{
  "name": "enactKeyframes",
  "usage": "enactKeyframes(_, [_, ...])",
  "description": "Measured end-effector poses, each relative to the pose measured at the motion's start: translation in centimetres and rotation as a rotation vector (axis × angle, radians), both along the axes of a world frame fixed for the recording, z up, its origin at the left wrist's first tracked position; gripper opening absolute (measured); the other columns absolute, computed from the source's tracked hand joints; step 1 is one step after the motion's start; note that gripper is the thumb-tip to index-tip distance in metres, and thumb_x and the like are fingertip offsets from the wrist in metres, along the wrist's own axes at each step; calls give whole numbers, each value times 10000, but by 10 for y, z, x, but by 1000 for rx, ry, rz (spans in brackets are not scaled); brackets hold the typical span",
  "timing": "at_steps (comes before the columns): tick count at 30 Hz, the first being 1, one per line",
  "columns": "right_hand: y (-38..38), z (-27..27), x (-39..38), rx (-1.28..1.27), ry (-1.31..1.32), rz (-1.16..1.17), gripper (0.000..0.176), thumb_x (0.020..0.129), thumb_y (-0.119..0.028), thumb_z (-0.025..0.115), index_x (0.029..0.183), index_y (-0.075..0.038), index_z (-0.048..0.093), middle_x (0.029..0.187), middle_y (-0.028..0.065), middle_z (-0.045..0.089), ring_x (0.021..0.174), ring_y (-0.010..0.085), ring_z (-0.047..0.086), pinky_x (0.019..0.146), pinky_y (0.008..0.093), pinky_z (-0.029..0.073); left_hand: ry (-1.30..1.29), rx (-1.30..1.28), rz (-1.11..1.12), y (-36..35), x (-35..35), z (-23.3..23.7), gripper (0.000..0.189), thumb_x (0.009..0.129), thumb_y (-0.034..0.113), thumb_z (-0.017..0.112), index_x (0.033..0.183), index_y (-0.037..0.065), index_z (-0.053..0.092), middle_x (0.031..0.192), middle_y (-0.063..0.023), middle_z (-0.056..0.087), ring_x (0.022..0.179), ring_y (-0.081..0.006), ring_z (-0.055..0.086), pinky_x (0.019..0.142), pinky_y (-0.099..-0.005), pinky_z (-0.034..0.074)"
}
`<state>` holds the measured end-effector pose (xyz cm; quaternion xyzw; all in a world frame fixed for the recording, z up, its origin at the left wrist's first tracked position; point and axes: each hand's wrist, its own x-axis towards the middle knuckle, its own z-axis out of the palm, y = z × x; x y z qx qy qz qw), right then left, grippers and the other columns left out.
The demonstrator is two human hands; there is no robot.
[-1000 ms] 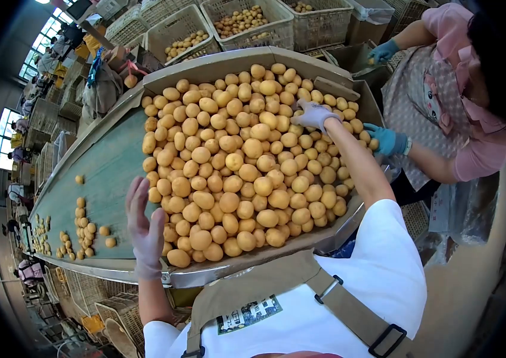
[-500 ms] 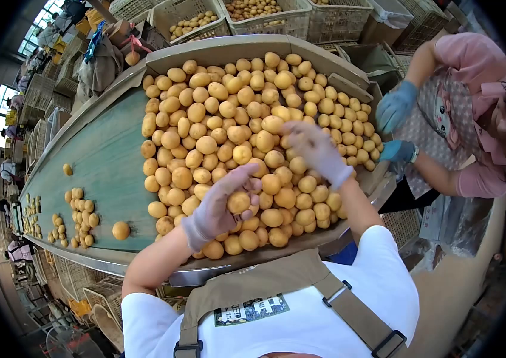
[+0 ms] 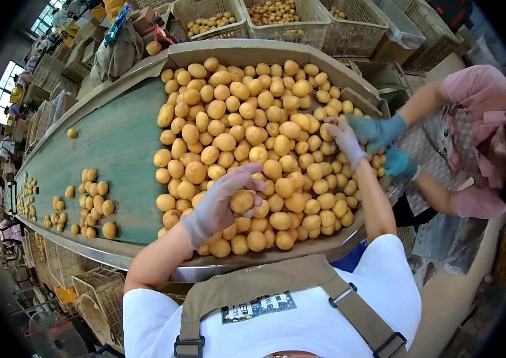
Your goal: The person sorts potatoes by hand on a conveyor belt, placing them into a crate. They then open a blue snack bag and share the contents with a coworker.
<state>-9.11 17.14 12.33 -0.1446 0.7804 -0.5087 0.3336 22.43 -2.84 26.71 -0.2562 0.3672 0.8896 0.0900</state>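
Note:
My left hand (image 3: 226, 200), in a pale glove, is closed around a potato (image 3: 241, 201), above the near side of a large heap of potatoes (image 3: 225, 142). My right hand (image 3: 344, 140), gloved the same way, is at the right part of the heap. Its fingers and thumb are around a potato (image 3: 326, 132) there. Right beside it is a co-worker's blue-gloved hand (image 3: 375, 131). The co-worker's other blue-gloved hand (image 3: 400, 162) is at the heap's right edge, among smaller potatoes.
A green conveyor belt (image 3: 127, 128) runs off to the left, with scattered potatoes (image 3: 95, 200) on it. A raised metal rim (image 3: 235, 46) borders the table. Plastic crates (image 3: 285, 24) of potatoes stand behind it. The co-worker (image 3: 482, 137) stands close on the right.
My right hand has moved right, towards the co-worker's hands. My left hand still holds its potato. One co-worker hand has reached left over the heap. The view has shifted slightly.

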Motion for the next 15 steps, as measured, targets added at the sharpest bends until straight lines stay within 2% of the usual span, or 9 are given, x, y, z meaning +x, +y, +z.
enactKeyframes(2, [18,0,10,-608,-512,-86,360,958,-245,535,1296,-123,513,1128,143,668,688,157,588,566,301,507,-34,46,65,-6,-2,-4,393,1050,310,507,1394,123,528,1141,-20,647,897,-155,652,680,-237,546])
enactKeyframes(4, [23,13,28,-960,-737,-3,381,941,-207,545,1314,-137,508,1186,176,647,760,225,630,665,341,549,-71,80,125,-7,-3,1,375,1047,288,514,1379,116,533,1137,-26,651,899,-152,656,713,-242,566])
enactKeyframes(7, [17,27,49,-1060,-826,-65,402,922,-180,546,1321,-149,506,1275,200,603,807,280,644,765,383,562,-16,92,77,-12,-2,-3,369,1030,204,533,1380,87,526,1065,-29,645,896,-155,657,729,-244,573])
enactKeyframes(10, [13,29,57,-1046,-752,-98,438,912,-172,561,1344,-150,494,1315,197,573,845,269,643,798,394,566,19,60,53,-15,0,-6,368,1014,161,548,1368,66,533,1028,-31,638,905,-155,656,735,-257,576])
enactKeyframes(13, [15,36,66,-852,-443,-229,387,919,-156,572,1303,-140,526,1243,147,588,824,225,619,824,355,541,25,-38,43,-16,2,-7,359,999,137,565,1347,50,551,1000,-36,637,906,-155,651,739,-271,574])
enactKeyframes(15, [19,25,58,-505,57,-101,311,926,-169,585,1232,-118,563,1144,110,595,806,190,591,824,314,517,25,-111,44,-15,2,-6,354,990,129,577,1334,43,563,987,-37,637,900,-154,647,742,-279,570])
